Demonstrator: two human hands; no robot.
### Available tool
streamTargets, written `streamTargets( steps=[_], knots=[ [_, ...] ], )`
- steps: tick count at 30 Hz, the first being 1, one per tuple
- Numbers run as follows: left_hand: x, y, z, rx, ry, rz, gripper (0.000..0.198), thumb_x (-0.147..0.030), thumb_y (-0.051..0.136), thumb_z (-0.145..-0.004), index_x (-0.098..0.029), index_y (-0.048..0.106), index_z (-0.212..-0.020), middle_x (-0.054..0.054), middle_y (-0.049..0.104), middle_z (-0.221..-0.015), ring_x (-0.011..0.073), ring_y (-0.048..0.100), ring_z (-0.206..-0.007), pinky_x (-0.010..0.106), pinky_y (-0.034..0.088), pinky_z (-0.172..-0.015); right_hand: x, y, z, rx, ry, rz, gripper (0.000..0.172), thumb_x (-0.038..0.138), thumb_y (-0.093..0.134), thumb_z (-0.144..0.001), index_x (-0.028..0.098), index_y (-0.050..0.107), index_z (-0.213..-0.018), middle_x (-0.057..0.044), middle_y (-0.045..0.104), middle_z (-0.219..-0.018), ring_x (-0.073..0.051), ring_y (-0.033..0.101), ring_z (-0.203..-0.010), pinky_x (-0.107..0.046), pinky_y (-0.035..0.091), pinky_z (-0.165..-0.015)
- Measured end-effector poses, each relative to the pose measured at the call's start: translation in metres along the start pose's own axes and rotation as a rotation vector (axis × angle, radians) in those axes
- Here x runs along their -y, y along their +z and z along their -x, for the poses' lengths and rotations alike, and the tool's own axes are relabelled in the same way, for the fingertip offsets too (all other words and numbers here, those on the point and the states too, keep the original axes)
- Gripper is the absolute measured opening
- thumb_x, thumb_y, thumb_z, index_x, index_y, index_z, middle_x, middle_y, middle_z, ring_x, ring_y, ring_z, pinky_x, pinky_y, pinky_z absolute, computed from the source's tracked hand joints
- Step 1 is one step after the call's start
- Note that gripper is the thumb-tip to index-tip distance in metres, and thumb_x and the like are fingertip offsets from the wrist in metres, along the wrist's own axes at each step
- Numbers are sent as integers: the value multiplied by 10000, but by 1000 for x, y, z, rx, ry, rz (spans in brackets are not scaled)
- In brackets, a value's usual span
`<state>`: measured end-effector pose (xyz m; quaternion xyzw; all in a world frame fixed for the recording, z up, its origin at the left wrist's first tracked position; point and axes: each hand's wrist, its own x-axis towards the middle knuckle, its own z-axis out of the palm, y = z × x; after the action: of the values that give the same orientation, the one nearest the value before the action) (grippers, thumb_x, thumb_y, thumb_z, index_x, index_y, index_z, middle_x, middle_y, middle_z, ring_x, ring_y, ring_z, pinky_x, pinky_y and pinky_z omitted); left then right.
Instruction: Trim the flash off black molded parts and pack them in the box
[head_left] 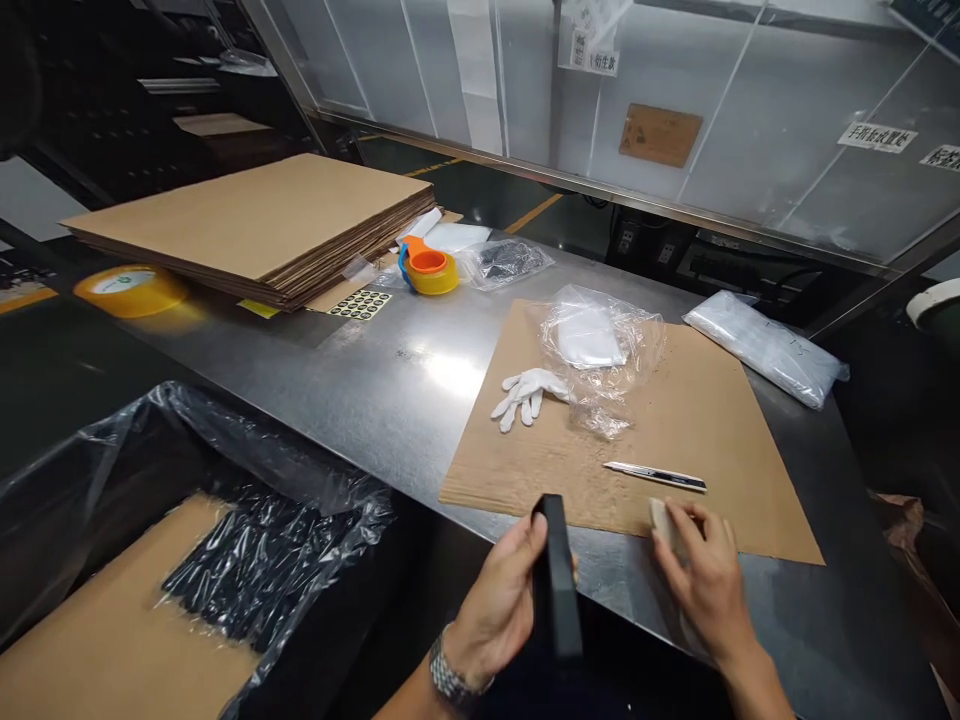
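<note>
My left hand (501, 590), with a metal watch on the wrist, is closed around a flat black rectangular piece (561, 585) held edge-on in front of the table edge. Between the thumb and fingers of my right hand (705, 575) is a small flat beige pad (663, 525); its material is unclear. That hand is over the front edge of a cardboard sheet (720, 420). Just beyond it lies a utility knife (655, 476). A white glove (531, 396) and a clear plastic bag (600, 335) with white contents rest farther back on the cardboard.
A stack of cardboard sheets (255, 215) stands at the table's back left, beside a yellow tape roll (131, 289) and an orange tape dispenser (428, 266). At lower left is a plastic-lined box (169, 405) holding black wrapped pieces. A plastic-wrapped pack (766, 347) lies at right.
</note>
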<state>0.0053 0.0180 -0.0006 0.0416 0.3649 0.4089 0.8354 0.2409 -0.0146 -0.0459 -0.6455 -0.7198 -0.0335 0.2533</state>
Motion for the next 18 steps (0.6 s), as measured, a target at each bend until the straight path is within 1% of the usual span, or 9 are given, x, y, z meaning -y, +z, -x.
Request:
streamTargets(
  steps=[2, 3, 5, 7, 9, 11, 13, 15, 18],
  knots=[
    [4, 1, 6, 15, 126, -160, 350, -202, 740, -676, -171, 610, -1000, 42, 651, -869, 162, 611, -770, 264, 478, -710, -26, 4, -7, 36, 46, 96, 330, 375, 469, -857, 194, 590, -1105, -122, 541, -960, -261, 507, -869, -425, 480, -722],
    [5, 1, 8, 3, 179, -213, 406, -178, 755, -654, -189, 611, -1033, 42, 656, -947, 172, 605, -858, 256, 462, -766, -33, 5, -10, 42, 61, 122, 335, 392, 450, -860, 185, 606, -1073, -130, 546, -937, -272, 501, -857, -440, 478, -709],
    [5, 1, 11, -43, 246, -316, 434, -176, 755, -647, -207, 616, -1057, 35, 651, -1026, 187, 569, -979, 244, 426, -839, -35, 5, -16, 13, 87, 156, 366, 396, 419, -869, 153, 609, -1067, -156, 544, -931, -297, 489, -857, -490, 463, -707],
    [4, 1, 12, -78, 257, -435, 370, -203, 729, -676, -196, 625, -1031, 37, 656, -998, 193, 566, -971, 248, 421, -834, -19, 0, -20, -20, 98, 117, 365, 366, 412, -880, 138, 581, -1110, -164, 539, -964, -302, 487, -900, -502, 452, -746],
    [3, 1, 13, -83, 254, -515, 333, -213, 692, -710, -190, 609, -1032, 43, 650, -983, 196, 571, -944, 265, 422, -829, 11, -8, -23, 7, 91, -107, 317, 312, 432, -888, 171, 550, -1146, -133, 541, -1005, -263, 508, -939, -432, 460, -790],
    [3, 2, 14, -63, 239, -540, 332, -205, 667, -728, -196, 583, -1049, 50, 642, -999, 203, 569, -959, 287, 415, -852, 45, -16, -27, 118, 85, -464, 270, 278, 456, -889, 215, 542, -1137, -90, 548, -1015, -201, 548, -900, -335, 477, -770],
    [4, 2, 15, 1, 222, -549, 323, -200, 645, -744, -198, 571, -1058, 60, 638, -1011, 212, 561, -987, 302, 405, -875, 72, -20, -32, 232, 92, -714, 242, 290, 490, -879, 223, 555, -1102, -62, 565, -968, -161, 569, -815, -276, 482, -722],
    [5, 1, 17, 83, 227, -558, 308, -203, 627, -760, -192, 577, -1063, 69, 635, -1023, 212, 558, -982, 304, 402, -881, 89, -20, -37, 316, 128, -862, 220, 315, 514, -868, 218, 575, -1056, -50, 583, -928, -150, 571, -785, -254, 480, -691],
    [2, 1, 21, 167, 199, -555, 314, -228, 607, -784, -193, 580, -1095, 64, 643, -992, 172, 575, -842, 284, 431, -811, 94, -16, -40, 382, 215, -1028, 205, 335, 545, -849, 217, 598, -1008, -47, 590, -922, -154, 571, -809, -246, 477, -666]
  ],
)
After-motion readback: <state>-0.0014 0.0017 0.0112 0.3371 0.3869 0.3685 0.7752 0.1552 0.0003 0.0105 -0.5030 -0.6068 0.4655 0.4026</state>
